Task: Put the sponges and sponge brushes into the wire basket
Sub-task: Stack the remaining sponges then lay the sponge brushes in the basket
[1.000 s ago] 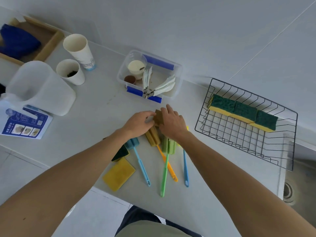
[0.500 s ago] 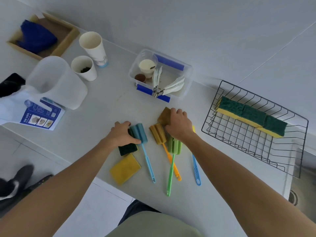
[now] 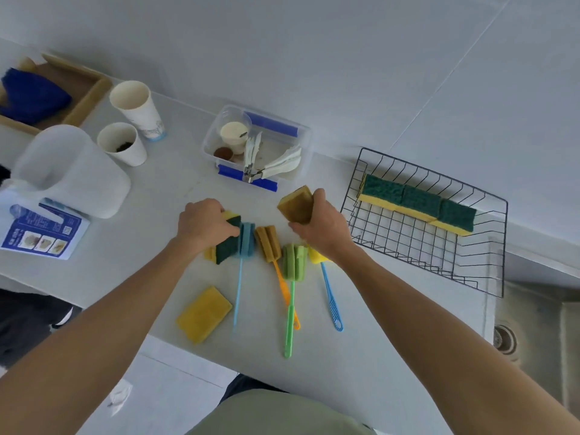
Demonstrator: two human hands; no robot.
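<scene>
Right hand (image 3: 320,227) gripped brown sponge (image 3: 296,204); left hand (image 3: 204,226) clutched green sponge (image 3: 227,240). Best to lift clear of brushes, lay flat in basket (image 3: 489,274).

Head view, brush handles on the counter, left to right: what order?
Light blue thin handle → orange plastic handle → green plastic handle → blue slotted handle. Orange and green cross lower down; the order holds near the sponge heads.
</scene>
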